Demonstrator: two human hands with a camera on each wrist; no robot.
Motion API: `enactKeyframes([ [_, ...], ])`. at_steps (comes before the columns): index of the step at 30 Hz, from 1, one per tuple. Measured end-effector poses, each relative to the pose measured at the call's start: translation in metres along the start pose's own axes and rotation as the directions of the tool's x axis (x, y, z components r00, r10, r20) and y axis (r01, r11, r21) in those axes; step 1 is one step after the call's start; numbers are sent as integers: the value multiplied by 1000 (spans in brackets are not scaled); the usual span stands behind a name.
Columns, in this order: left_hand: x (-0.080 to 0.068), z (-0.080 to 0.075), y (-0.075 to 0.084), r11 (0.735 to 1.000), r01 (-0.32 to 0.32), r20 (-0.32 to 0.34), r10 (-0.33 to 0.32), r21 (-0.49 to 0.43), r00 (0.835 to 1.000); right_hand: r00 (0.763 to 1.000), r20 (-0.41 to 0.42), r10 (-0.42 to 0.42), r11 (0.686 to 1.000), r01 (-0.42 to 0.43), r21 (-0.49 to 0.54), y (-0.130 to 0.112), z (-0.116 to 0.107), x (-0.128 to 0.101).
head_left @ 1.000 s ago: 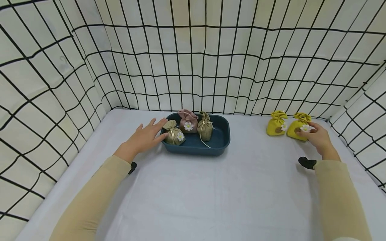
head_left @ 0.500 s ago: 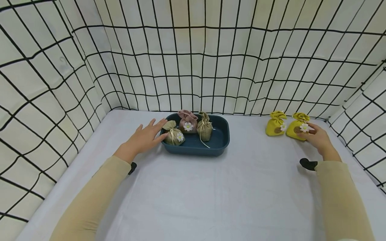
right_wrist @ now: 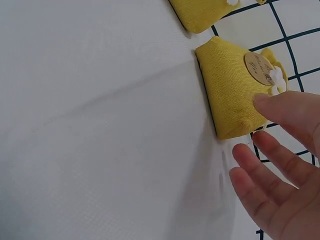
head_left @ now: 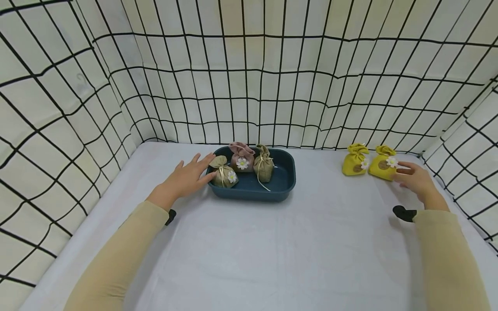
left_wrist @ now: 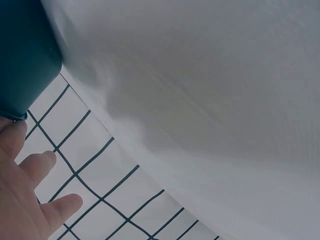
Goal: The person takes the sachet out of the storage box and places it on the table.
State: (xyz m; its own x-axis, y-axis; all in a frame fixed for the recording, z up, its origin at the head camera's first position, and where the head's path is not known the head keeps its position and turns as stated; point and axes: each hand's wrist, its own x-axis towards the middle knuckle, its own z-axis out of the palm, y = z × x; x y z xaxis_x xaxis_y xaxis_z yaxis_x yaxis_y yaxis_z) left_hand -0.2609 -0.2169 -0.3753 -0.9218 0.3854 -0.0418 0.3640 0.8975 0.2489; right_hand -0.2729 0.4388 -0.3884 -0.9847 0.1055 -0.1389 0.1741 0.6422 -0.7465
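Currently, the tray (head_left: 260, 196) holds three drawstring pouches (head_left: 240, 157); two yellow pouches (head_left: 379, 169) remain right of it; left hand (head_left: 187, 176) splayed, right hand (head_left: 419, 181) relaxed.

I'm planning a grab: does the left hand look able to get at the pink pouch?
Probably yes: the left hand is at the tray and nothing lies over the pink pouch, though the flowered tan pouch sits partly between.
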Motion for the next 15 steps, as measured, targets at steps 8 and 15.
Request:
enactKeyframes([
  [8, -1, 0, 1, 1000, -3, -3, 3, 0, 1000, 979, -203, 4, 996, 14, 87, -2, -5, -10],
  [15, -1, 0, 2, 1000, -2, -10, 2, -6, 1000, 951, -309, 19, 987, 32, 159, -11, -9, -16],
])
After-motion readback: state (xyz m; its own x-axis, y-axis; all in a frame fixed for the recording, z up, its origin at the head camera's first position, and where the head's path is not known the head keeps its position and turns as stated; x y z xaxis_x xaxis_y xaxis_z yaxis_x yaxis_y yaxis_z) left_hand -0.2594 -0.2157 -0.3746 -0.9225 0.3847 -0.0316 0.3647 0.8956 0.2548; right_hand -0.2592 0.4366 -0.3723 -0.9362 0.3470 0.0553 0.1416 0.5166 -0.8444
